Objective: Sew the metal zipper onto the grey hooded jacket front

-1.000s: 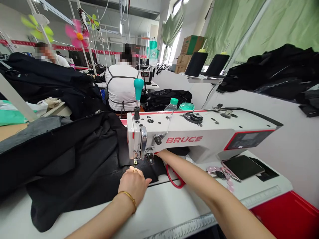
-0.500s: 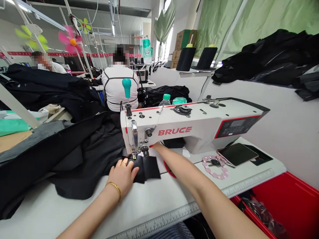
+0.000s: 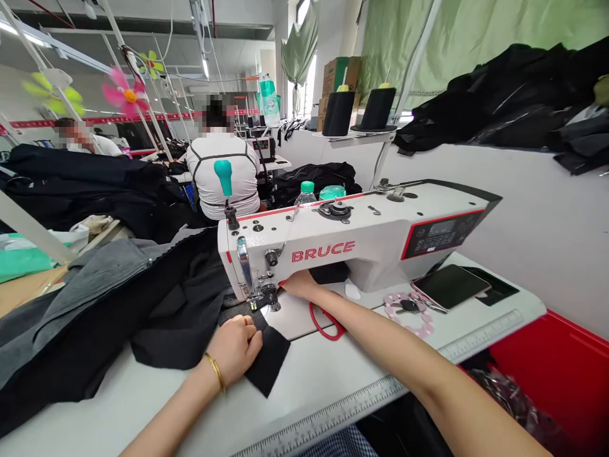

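My left hand [image 3: 235, 348] has its fingers curled on the black fabric [image 3: 270, 362], just in front of the presser foot of a white sewing machine [image 3: 328, 238]. A corner of that fabric sticks out to the right of my thumb, and the rest spreads left over the table. My right hand [image 3: 301, 284] reaches under the machine's arm, behind the needle area; its fingers are hidden by the machine head. Below my right forearm, a red looped handle [image 3: 328, 324] lies on the machine bed.
Right of my forearm lie a pink beaded ring [image 3: 408, 312] and a dark-screened phone [image 3: 451, 285]. A ruler strip [image 3: 328, 412] runs along the table's front edge. Black thread cones [image 3: 339, 114] stand behind the machine. A person in a white top [image 3: 223, 165] sits ahead.
My left hand has drawn slightly towards me, its fingers more curled. The fabric corner has turned towards the front edge, baring the bed beside the presser foot. More of the red handle shows.
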Demonstrator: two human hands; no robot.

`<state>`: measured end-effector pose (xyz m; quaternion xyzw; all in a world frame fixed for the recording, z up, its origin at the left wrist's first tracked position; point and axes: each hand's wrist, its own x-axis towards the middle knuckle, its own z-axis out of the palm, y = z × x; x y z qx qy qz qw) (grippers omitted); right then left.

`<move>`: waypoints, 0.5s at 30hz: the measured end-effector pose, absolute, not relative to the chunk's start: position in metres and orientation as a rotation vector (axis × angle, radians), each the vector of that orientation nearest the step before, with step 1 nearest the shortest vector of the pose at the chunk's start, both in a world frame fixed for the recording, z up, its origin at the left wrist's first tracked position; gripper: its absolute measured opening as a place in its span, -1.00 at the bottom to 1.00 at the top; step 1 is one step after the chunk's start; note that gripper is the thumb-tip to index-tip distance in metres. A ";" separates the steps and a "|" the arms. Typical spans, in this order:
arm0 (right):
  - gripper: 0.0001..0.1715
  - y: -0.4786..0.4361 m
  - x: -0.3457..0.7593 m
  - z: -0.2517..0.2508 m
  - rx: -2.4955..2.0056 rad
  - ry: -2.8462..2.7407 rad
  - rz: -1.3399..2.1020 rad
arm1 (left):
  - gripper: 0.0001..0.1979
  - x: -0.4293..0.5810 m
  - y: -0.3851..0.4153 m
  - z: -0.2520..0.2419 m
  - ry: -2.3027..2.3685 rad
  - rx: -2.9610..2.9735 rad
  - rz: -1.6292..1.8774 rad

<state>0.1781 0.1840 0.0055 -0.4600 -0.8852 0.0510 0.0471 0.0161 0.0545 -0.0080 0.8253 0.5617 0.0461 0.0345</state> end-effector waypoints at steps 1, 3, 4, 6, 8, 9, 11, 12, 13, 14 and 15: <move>-0.68 0.180 0.182 0.007 -1.419 -2.691 0.124 | -0.60 0.021 0.055 -0.011 1.800 2.516 0.147; -0.68 0.168 0.196 0.011 -1.445 -2.675 0.060 | -0.60 0.027 0.056 -0.017 1.897 2.496 0.155; -0.68 0.160 0.205 0.012 -1.458 -2.673 0.031 | -0.64 0.029 0.055 -0.020 1.909 2.502 0.155; -0.70 0.140 0.226 0.013 -1.499 -2.668 -0.019 | -0.69 0.030 0.054 -0.026 1.878 2.535 0.156; -0.71 0.121 0.245 0.011 -1.574 -2.650 -0.052 | -0.70 0.029 0.052 -0.029 1.831 2.568 0.169; -0.71 0.112 0.252 0.009 -1.619 -2.638 -0.058 | -0.71 0.029 0.051 -0.031 1.812 2.581 0.179; -0.70 0.101 0.260 0.004 -1.701 -2.609 -0.053 | -0.71 0.028 0.050 -0.033 1.789 2.600 0.194; -0.70 0.098 0.262 0.002 -1.735 -2.592 -0.046 | -0.71 0.028 0.049 -0.033 1.785 2.607 0.195; -0.69 0.096 0.263 -0.001 -1.766 -2.575 -0.039 | -0.71 0.028 0.049 -0.034 1.784 2.614 0.193; -0.69 0.095 0.264 -0.002 -1.793 -2.557 -0.032 | -0.71 0.029 0.048 -0.035 1.786 2.620 0.189; -0.67 0.095 0.264 -0.003 -1.818 -2.539 -0.024 | -0.71 0.029 0.048 -0.035 1.790 2.627 0.185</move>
